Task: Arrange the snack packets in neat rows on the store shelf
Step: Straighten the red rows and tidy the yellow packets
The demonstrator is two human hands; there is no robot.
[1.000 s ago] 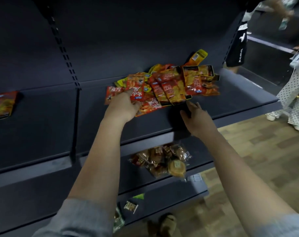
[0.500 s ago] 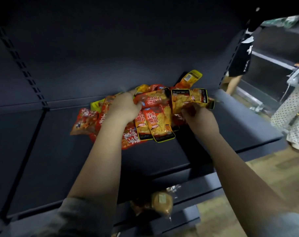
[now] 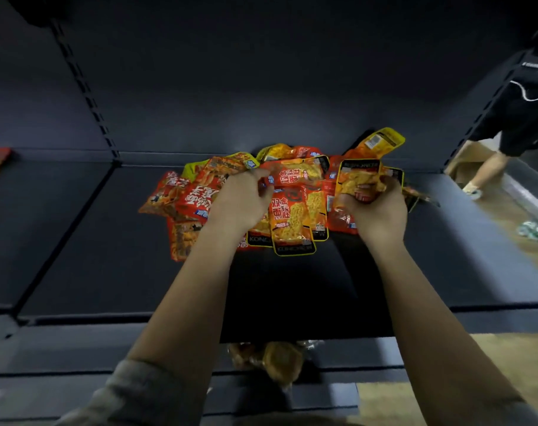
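Two hands are in the heap, so the step in hand is judged to be sorting, picking packets out of the pile before any row is laid. The snack packets (image 3: 292, 207) lie as one loose, overlapping pile of orange, red and yellow bags toward the back middle of the dark shelf (image 3: 107, 256), some face up, some turned sideways, one yellow-edged packet (image 3: 381, 141) tilted up against the back wall. The left hand (image 3: 243, 201) sits on the left half of the pile, fingers curled and pinching the edge of an orange packet (image 3: 295, 172) near the top. The right hand (image 3: 378, 210) has its fingers closed round another orange packet (image 3: 358, 179), crumpling it slightly and lifting it just clear of the heap. No row exists yet; the task looks barely begun. Bare shelf surface shows in front of and to both sides of the pile. Next move, by my reading: draw the gripped packets free without dragging their neighbours, turn them face up and the same way round, then set them side by side along bare shelf. Slippery film and overlapping bags may slide together. A lower shelf (image 3: 338, 358) carries other wrapped snacks (image 3: 276, 361).
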